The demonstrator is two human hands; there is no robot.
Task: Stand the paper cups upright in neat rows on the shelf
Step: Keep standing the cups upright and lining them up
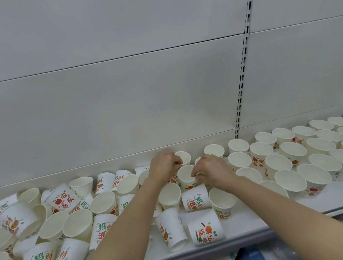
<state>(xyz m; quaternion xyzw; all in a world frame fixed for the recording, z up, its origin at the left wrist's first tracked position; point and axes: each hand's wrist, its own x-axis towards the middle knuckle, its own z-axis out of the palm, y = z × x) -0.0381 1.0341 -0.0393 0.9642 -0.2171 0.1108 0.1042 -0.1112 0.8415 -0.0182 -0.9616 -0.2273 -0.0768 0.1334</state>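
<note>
Forearms nearest camera, reaching toward 12 o'clock over shelf [247, 224]. Right hand [209, 173] pinches rim of upright cup [186, 175]; left hand [163, 165] curled, hold unclear. Tumbled cups [71, 225] at 9 o'clock; upright rows [292, 150] at 3 o'clock.

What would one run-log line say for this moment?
left hand: at back-row cup | right hand: pinches upright paper cup | rows: right | jumbled cups: left | shelf
</note>
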